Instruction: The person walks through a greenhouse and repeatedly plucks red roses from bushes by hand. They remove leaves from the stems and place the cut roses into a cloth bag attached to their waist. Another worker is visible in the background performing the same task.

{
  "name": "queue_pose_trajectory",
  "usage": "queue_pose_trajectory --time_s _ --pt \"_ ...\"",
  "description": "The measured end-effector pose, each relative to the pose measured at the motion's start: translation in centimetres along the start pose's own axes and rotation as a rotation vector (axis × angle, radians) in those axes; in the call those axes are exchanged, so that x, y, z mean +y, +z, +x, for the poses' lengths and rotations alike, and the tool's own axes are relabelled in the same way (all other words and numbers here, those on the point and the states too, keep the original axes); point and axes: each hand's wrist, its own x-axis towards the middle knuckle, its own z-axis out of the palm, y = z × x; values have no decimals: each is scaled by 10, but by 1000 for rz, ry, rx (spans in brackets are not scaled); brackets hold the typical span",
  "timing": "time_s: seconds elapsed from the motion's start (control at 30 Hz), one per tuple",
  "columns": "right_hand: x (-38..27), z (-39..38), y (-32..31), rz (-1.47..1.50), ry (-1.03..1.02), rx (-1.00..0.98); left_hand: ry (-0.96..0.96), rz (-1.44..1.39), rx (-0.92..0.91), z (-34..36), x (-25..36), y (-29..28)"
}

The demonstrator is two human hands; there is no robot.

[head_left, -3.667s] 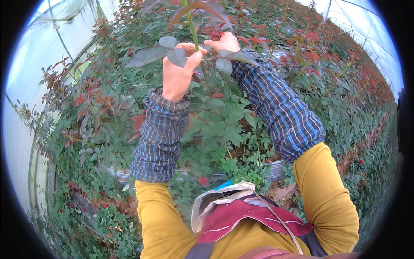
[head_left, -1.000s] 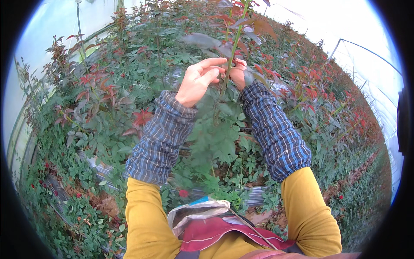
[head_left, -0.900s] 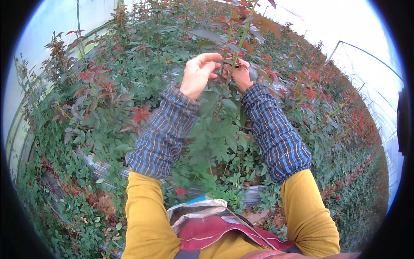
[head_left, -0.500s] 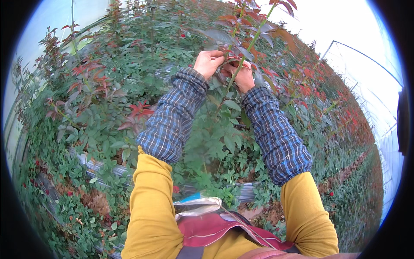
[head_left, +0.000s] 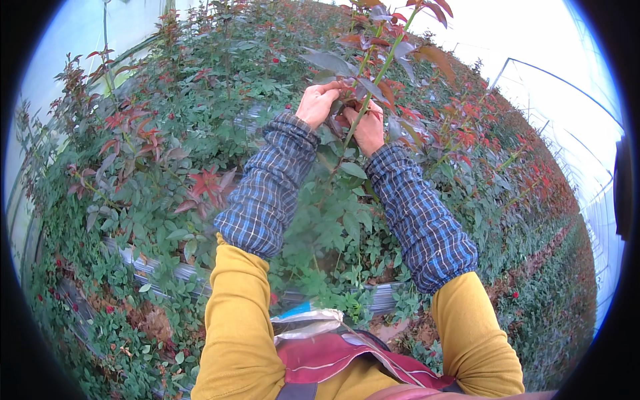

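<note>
A tall rose stem (head_left: 387, 61), green with dark reddish leaves, slants up in front of me. Both hands meet at its leafy middle, fingers bent inward. My left hand (head_left: 317, 107) is closed, thumb and fingers pinching at a leafy rose shoot left of the thick stem. Close beside it, my right hand (head_left: 369, 128) is closed too, its fingertips among the same leaves, while the thick stem crosses in front of it. Leaves partly cover the fingertips of both hands. A broad dark leaf (head_left: 331, 63) hangs just above my left hand.
Dense rose bushes (head_left: 193, 100) with red young leaves stand all around. Strips of silvery plastic sheeting (head_left: 157, 268) lie low between the plants, with brown soil (head_left: 155, 323) showing. A maroon apron (head_left: 327, 357) covers my front. Greenhouse framing (head_left: 560, 80) rises at the right.
Both hands have come slightly lower and a little left in the picture, still closed among the leaves. The right hand has turned slightly more upright behind the thick stem.
</note>
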Motion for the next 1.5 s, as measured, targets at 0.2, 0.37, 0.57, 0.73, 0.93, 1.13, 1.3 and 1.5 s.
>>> queue_pose_trajectory --time_s 0.2,0.37,0.57,0.73,0.93,1.13,1.3,1.5 --pt "-4 -3 2 64 74 66 -92 33 64 1 -5 -5" --pt "15 38 -36 103 -90 26 -8 58 26 10 -17 -7" --pt "-30 31 -14 -212 -145 -47 152 577 116 14 -8 11" --pt "-23 52 -22 -427 -70 43 182 511 197 14 -11 19" --pt "18 80 -48 -480 -123 180 213 616 240 11 -10 29" --pt "-8 62 -31 -620 -182 87 283 813 248 17 -28 21" --pt "-32 48 -19 -912 -144 75 172 816 297 5 -4 23" --pt "13 54 -49 -350 -391 -16 56 563 237 3 1 32"
